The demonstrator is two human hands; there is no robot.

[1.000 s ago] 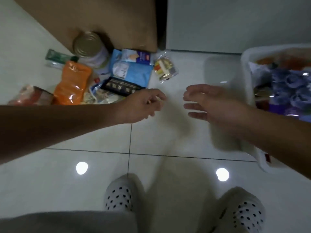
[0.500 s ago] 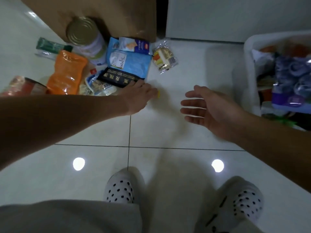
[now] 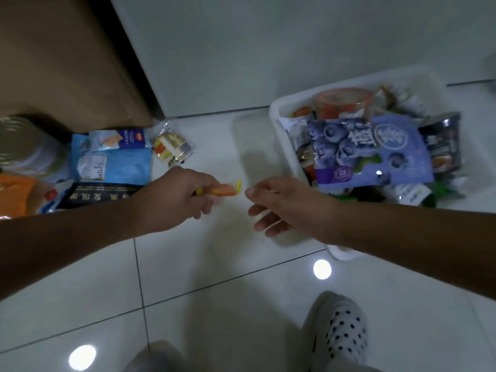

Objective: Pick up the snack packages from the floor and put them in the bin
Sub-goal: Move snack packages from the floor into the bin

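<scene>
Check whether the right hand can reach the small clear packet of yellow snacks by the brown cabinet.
Probably yes: the right hand is empty, and bare floor lies between it and the small clear packet of yellow snacks. The left hand, holding a small orange packet, sits beside that path.

Home interior: glossy white floor tiles [image 3: 214, 291], wooden door [image 3: 67, 63], spotted slippers [image 3: 341, 328].

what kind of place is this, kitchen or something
Likely a home, maybe a kitchen or hallway, though I can't tell which: glossy white floor tiles, a spotted house slipper, and a white bin full of snack packages.
</scene>
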